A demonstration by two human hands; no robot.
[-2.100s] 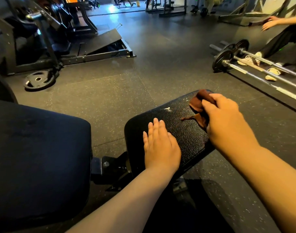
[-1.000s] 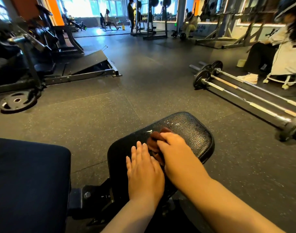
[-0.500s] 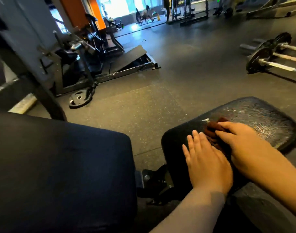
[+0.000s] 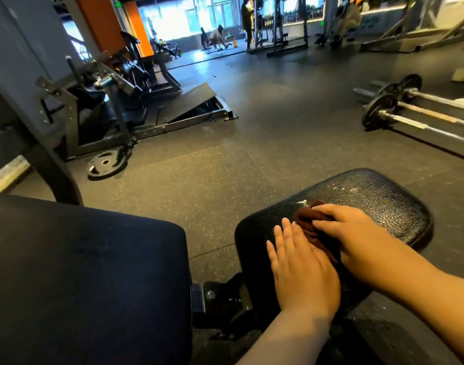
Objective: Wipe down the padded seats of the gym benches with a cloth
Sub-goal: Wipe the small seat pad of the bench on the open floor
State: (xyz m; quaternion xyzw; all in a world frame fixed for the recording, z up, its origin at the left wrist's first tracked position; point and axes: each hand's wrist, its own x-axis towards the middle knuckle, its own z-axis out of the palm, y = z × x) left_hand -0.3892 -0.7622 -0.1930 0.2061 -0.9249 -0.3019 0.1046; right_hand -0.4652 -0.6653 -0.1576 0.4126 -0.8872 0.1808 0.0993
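Note:
A black, cracked padded seat [image 4: 378, 198] of a gym bench lies in front of me at lower right. My left hand [image 4: 302, 270] rests flat on its near part, fingers straight. My right hand [image 4: 357, 233] grips a small brown cloth [image 4: 308, 219] and presses it onto the middle of the seat, right beside my left fingertips. Most of the cloth is hidden under my right hand. The bench's dark blue back pad [image 4: 81, 280] fills the lower left.
A bolt and metal bracket [image 4: 211, 295] join the two pads. A black machine frame with an inclined footplate [image 4: 186, 101] and a weight plate [image 4: 107, 163] stand at left. Barbells [image 4: 410, 111] lie on the rubber floor at right. People are far back.
Over two seconds my right hand drew the cloth from the seat's far end back to its middle, next to my left hand. The view turned left; my left hand stayed put.

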